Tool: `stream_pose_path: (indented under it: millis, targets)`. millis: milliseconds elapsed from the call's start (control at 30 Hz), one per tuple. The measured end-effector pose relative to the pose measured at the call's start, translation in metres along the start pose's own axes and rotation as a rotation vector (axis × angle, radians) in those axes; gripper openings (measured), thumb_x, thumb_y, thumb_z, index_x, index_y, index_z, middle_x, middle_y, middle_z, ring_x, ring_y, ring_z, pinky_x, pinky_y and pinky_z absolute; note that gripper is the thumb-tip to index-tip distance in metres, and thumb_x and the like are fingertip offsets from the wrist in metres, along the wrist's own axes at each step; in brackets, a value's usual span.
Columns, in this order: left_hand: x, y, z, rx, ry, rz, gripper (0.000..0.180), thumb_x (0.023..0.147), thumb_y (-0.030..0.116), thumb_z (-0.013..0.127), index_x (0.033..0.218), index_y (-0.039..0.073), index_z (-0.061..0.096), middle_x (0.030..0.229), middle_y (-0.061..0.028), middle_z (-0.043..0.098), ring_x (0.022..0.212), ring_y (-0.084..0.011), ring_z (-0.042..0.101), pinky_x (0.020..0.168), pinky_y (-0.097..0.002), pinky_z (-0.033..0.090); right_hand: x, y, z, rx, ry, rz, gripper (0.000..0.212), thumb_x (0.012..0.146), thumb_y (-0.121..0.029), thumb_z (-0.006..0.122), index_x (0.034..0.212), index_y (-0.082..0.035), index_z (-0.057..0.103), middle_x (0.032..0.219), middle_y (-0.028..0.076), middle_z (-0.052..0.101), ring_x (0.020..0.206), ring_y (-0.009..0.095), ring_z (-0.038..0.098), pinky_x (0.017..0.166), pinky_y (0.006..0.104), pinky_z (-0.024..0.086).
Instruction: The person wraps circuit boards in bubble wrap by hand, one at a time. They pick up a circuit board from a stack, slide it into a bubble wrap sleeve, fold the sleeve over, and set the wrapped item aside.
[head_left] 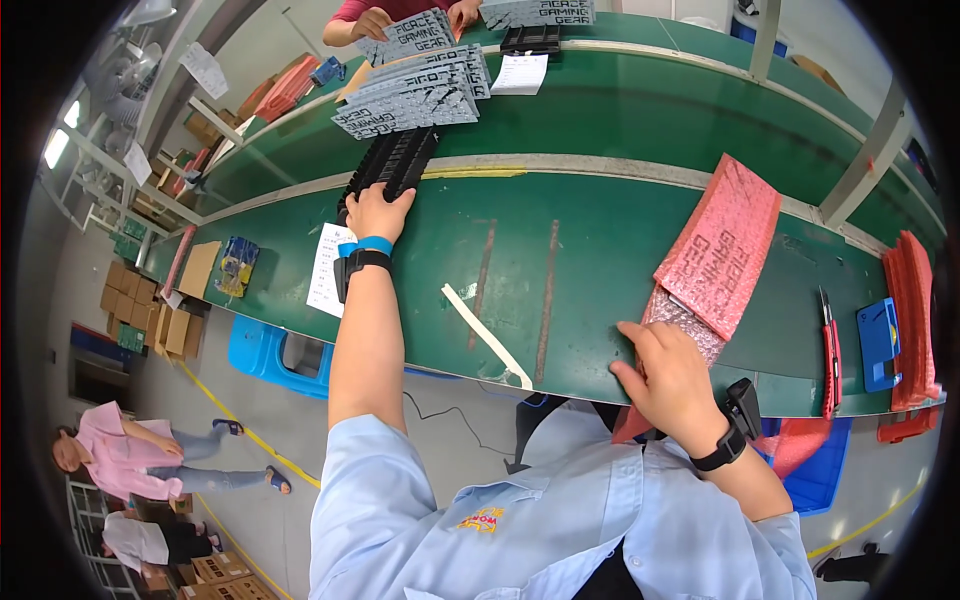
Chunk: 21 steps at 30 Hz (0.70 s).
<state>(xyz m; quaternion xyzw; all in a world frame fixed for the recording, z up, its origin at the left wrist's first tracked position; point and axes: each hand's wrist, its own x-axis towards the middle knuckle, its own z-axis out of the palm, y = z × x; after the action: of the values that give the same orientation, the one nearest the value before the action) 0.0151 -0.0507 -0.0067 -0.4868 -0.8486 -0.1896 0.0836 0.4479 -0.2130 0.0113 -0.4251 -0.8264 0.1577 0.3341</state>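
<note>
My left hand (376, 214) reaches forward and grips the near end of a black slotted rack (398, 165). Grey printed boards or cards (420, 100) stand upright in a row in the rack's far part. On the right, my right hand (668, 375) has thumb and forefinger apart, with nothing visible between them. Its other fingers are partly hidden beside a clear-looking bubble-wrap piece (680, 318). Over that piece lies a pink bubble-wrap bag (722, 250) with dark print showing. A printed paper sheet (325, 268) lies beside my left wrist.
A cream strip (485, 335) lies on the green bench (600, 250). To the right are a red-handled cutter (830, 360), a blue holder (879, 345) and stacked pink bags (910, 320). A blue stool (270, 355) stands below. Across the bench, another person's hand (373, 24) touches similar boards.
</note>
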Motion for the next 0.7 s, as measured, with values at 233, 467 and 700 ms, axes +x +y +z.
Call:
stream_pose_path:
  millis: [233, 467, 700]
  targets:
    - [0.0006, 0.0, 0.0012, -0.016, 0.014, 0.005, 0.068, 0.077, 0.056, 0.067, 0.127, 0.011, 0.061, 0.135, -0.0111, 0.056, 0.138, -0.0394, 0.032, 0.11, -0.0517, 0.029, -0.0044, 0.0058, 0.0039, -0.041, -0.038, -0.05, 0.035, 0.075, -0.012, 0.075, 0.106, -0.003, 0.064, 0.091, 0.012, 0.057, 0.083, 0.031, 0.056, 0.075, 0.04, 0.045]
    - [0.0006, -0.002, 0.0006, -0.002, 0.013, 0.0, 0.068, 0.077, 0.056, 0.068, 0.127, 0.011, 0.062, 0.133, -0.0114, 0.058, 0.137, -0.0397, 0.033, 0.109, -0.0518, 0.031, -0.0061, 0.0056, 0.0038, -0.043, -0.034, -0.055, 0.029, 0.074, -0.011, 0.075, 0.1, -0.003, 0.065, 0.092, 0.011, 0.057, 0.084, 0.031, 0.056, 0.074, 0.0393, 0.045]
    - [-0.0013, 0.0042, -0.0049, 0.009, -0.052, -0.018, 0.072, 0.077, 0.057, 0.069, 0.129, 0.009, 0.059, 0.138, -0.0133, 0.054, 0.138, -0.0407, 0.032, 0.112, -0.0501, 0.028, -0.0066, 0.0059, 0.005, -0.047, -0.026, -0.056, 0.027, 0.075, -0.013, 0.074, 0.1, -0.004, 0.065, 0.089, 0.011, 0.056, 0.084, 0.03, 0.056, 0.075, 0.0402, 0.045]
